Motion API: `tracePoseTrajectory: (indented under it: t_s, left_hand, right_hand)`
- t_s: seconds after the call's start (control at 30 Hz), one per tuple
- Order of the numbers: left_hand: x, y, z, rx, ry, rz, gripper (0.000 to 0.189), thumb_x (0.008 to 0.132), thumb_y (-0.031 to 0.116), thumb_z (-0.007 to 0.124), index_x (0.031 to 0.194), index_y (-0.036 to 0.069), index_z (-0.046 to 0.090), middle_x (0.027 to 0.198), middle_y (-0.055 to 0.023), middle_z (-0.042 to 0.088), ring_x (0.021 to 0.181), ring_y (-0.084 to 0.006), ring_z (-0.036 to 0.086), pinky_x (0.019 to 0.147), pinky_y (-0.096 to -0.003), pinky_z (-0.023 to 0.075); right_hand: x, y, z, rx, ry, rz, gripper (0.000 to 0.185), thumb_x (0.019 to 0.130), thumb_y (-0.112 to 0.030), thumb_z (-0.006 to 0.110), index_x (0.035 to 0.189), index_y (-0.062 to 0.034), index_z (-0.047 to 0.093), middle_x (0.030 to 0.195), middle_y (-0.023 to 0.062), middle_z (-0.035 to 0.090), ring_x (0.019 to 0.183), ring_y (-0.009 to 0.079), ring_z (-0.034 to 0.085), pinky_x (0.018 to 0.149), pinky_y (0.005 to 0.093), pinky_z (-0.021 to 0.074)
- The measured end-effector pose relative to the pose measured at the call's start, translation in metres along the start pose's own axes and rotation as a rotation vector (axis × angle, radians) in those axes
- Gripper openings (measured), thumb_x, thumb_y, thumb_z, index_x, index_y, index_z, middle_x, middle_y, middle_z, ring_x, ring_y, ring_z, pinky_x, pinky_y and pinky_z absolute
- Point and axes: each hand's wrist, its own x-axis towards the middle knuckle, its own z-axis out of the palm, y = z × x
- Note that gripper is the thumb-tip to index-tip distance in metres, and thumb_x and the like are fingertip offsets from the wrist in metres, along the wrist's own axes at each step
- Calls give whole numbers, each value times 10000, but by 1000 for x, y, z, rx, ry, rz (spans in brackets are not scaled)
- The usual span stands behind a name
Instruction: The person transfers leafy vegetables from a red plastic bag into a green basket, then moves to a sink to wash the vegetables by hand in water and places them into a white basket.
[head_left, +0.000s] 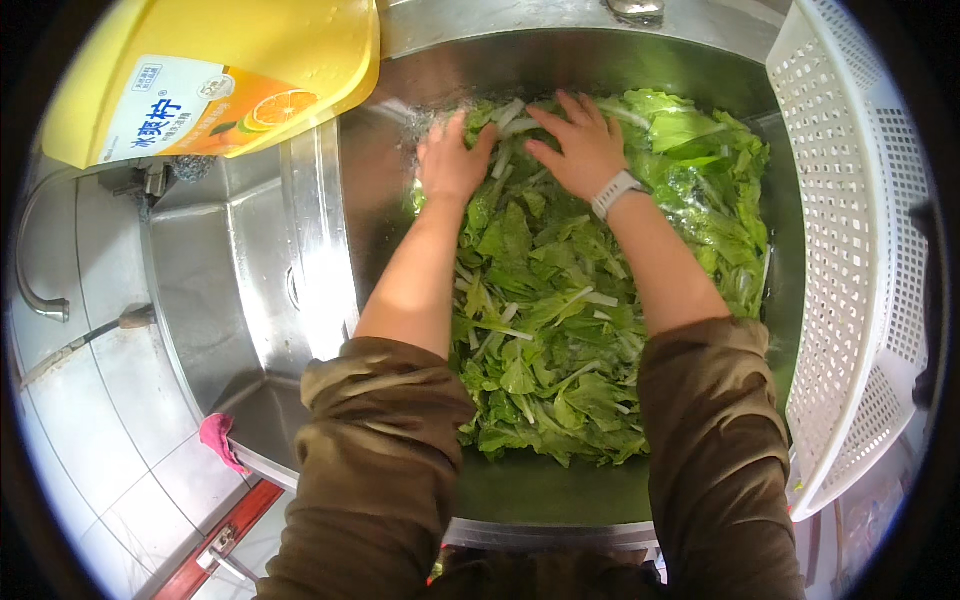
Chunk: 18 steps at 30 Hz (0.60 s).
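Observation:
Cut leafy greens (540, 307) with pale stems float in water and fill much of a stainless steel sink basin (555, 495). At the far side of the leaves, my left hand (456, 161) rests in the water with its fingers spread. Small splashes and bubbles show around its fingertips. My right hand (583, 150), wearing a light watch (616, 192) on its wrist, lies palm down over the greens beside some pale stems (510, 120). Its fingers are apart. Neither hand appears to grip anything, though leaves and water partly hide the fingertips.
A white perforated plastic basket (832, 247) stands tilted along the right rim. Upper left, a large yellow plastic container (300, 45) with a printed label overhangs a second steel basin (202, 262). Beyond are a curved faucet (56, 307), a metal scouring pad (193, 169) and a pink cloth (217, 441).

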Motion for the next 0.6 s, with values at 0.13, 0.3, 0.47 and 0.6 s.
tracePoseTrajectory:
  t_s: [0.13,0.3,0.47,0.6]
  left_hand:
    - [-23,5,33,-194,-222,-186,602,821,447,510,1332,165,364,1307,-158,399,1178,-343,389,983,-435,315]
    - [-109,27,53,122,-307,152,608,817,296,549,1358,157,311,1379,-149,294,1229,-356,318,1007,-485,263]
    - [-149,36,47,346,-291,447,549,796,167,553,1316,152,380,1364,-150,324,1226,-350,336,1028,-492,245]
    - [-94,21,22,-419,-297,176,301,785,149,536,1068,51,568,1090,-152,577,934,-315,568,830,-470,433]
  right_hand:
    - [-12,6,10,-69,-210,134,526,820,-570,429,1244,-261,476,1400,91,292,1317,285,197,1023,587,147]
    - [-85,21,-3,-39,-244,244,511,822,-529,474,1259,-266,456,1412,101,263,1318,304,194,1001,573,226]
    - [-135,25,-2,-132,-401,318,522,828,-497,492,1289,-263,421,1433,88,220,1322,314,187,1012,545,235]
    - [-110,79,-31,40,-364,554,303,849,-368,509,981,-132,645,682,38,642,477,150,547,464,331,468]
